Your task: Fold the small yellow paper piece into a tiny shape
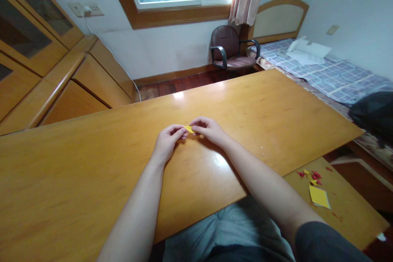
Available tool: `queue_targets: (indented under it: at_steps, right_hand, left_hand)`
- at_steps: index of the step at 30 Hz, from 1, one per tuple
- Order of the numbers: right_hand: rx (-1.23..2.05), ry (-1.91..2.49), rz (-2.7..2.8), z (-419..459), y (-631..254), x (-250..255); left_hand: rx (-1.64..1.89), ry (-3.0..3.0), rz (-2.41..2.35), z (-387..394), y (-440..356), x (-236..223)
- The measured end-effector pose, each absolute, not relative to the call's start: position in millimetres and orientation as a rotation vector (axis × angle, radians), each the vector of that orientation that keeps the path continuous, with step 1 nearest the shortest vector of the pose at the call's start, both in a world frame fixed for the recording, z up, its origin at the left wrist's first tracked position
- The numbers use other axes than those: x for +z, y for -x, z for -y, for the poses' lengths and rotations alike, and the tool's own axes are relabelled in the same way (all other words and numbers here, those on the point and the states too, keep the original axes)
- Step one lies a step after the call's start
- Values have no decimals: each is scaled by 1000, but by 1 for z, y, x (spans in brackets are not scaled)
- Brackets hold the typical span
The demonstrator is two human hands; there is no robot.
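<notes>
A small folded piece of yellow paper (188,129) is held between my two hands, just above the wooden table (101,163). My left hand (167,141) pinches its left end between thumb and fingers. At the right end, the thumb and fingers of my right hand (210,131) are closed on the same paper. My fingertips cover part of it, so its exact folded shape is hard to make out.
On a lower surface (346,221) at the right lie a stack of yellow paper squares (319,197) and several small red and yellow folded papers (313,178). Behind the table stand an armchair (225,45) and a bed (337,75). A cabinet (101,77) is at the left.
</notes>
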State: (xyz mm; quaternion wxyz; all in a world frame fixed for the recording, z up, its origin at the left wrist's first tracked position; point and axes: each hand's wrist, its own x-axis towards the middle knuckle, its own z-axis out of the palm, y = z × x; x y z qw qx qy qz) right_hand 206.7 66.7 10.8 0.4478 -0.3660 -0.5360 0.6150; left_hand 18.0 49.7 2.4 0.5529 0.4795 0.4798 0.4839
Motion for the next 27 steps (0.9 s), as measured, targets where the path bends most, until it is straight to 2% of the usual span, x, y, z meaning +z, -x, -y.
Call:
queue_targets:
  at_steps: [27]
  right_hand:
    - [1500, 925, 1371, -65, -207, 13]
  left_hand:
    - [1146, -1134, -1131, -49, -19, 6]
